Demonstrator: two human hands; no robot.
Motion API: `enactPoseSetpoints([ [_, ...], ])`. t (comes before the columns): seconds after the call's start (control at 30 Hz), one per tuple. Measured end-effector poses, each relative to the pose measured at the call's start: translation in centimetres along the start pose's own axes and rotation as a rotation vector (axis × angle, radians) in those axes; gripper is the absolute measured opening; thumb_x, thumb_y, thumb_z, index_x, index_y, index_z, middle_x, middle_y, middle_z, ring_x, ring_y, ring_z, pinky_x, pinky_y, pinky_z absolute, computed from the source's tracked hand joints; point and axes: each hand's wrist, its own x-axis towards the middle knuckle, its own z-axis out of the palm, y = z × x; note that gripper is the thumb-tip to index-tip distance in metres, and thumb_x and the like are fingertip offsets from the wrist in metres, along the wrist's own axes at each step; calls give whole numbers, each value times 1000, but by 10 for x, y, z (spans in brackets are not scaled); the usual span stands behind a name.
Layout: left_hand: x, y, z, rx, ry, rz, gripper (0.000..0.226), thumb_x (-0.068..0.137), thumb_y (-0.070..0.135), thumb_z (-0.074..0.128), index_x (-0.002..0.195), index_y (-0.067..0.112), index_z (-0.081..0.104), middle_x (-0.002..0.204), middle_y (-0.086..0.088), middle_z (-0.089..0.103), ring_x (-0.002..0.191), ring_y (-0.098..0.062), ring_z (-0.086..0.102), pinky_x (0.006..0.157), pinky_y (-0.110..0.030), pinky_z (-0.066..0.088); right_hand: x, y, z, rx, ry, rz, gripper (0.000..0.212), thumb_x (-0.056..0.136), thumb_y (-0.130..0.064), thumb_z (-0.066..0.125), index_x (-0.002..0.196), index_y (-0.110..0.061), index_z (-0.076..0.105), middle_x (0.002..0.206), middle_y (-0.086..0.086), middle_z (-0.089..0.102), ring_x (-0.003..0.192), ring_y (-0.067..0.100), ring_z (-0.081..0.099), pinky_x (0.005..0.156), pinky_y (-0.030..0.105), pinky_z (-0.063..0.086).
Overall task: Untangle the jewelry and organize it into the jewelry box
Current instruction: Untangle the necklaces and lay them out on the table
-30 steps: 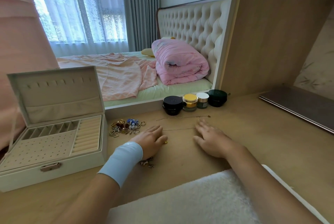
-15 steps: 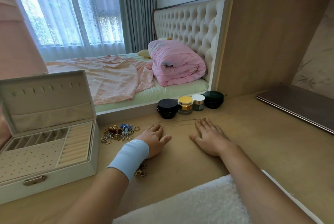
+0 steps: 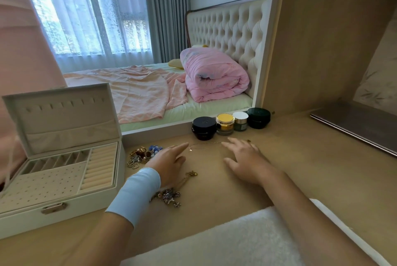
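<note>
An open white jewelry box (image 3: 64, 203) stands at the left of the wooden desk, its slots holding nothing. A thin gold chain (image 3: 205, 145) lies stretched across the desk between my hands. My left hand (image 3: 169, 163), with a pale blue wristband, lies flat with a straight finger at the chain's left end. My right hand (image 3: 247, 159) lies flat with fingertips at the chain's right end. A pile of rings and beads (image 3: 141, 155) sits beside the box. A tangled cluster of jewelry (image 3: 169, 196) and a small gold pendant (image 3: 192, 173) lie near my left wrist.
Several cosmetic jars (image 3: 225, 124) stand in a row just behind the chain. A closed laptop (image 3: 356, 124) lies at the far right. A white fluffy cloth (image 3: 236, 237) covers the desk's front edge. A mirror behind the desk reflects a bed.
Both hands have slid away from me toward the jars, moving the chain with them. The tangled cluster near my left wrist is now more exposed.
</note>
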Motion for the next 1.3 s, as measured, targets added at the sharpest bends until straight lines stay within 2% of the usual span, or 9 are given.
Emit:
enactPoseSetpoints([
  [0.13,-24,-11,-8,-21,110,-7,37,100,18,48,131,36,57,130,13,60,119,-11,55,107,-27,39,-11,-48,-2,99,-19,-145,36,103,-30,51,138,-36,58,138,-10,55,127,10,49,109,36,42],
  [0.33,-49,-23,0,45,64,11,9,88,40,66,94,44,72,105,20,58,106,-8,50,94,-32,45,-9,-89,23,-7,-42,-161,38,100,-36,57,137,-33,58,126,-7,55,116,12,51,99,35,48],
  [0.57,-57,-32,-2,30,7,-8,16,90,43,58,99,43,71,118,19,56,114,-9,42,101,-33,40,-7,-89,33,30,83,-99,15,97,-39,62,107,-32,71,107,-10,61,98,11,59,86,31,52],
  [0.7,-55,-29,-6,18,-32,-20,23,94,37,56,115,42,64,118,16,56,112,-9,46,99,-31,43,-8,-82,35,391,121,-48,3,93,-32,69,95,-30,71,92,-14,68,85,3,61,79,25,53],
  [0.8,-55,-21,-4,-250,34,-3,33,94,21,57,122,39,60,110,21,62,103,-1,56,96,-26,47,-10,-84,29,692,181,-56,2,92,-24,72,92,-26,73,84,-6,73,78,9,67,71,23,55],
  [0.9,-54,-12,-1,-483,64,-2,29,93,20,61,119,33,61,101,19,68,94,3,62,89,-21,51,-12,-91,23,942,189,-63,3,92,-15,72,95,-15,73,83,2,76,75,17,72,64,24,56],
  [1.03,-53,-14,-3,-613,69,-3,16,89,23,68,103,31,66,93,8,72,86,-4,68,87,-24,54,-13,-97,21,1117,192,-35,8,91,-8,71,99,-6,72,88,12,77,76,22,74,68,32,59],
  [1.17,-53,-22,-2,-477,125,-24,20,90,22,65,94,41,63,96,17,67,89,-4,63,80,-19,51,-12,-95,23,1129,180,-6,8,92,-7,70,100,-6,72,88,11,77,75,21,73,68,32,60],
  [1.3,-55,-27,-3,-276,83,-37,21,90,23,65,91,44,66,97,20,63,87,-2,59,76,-17,46,-12,-84,23,938,146,22,11,95,-8,67,99,-15,74,83,2,76,71,12,69,62,21,54],
])
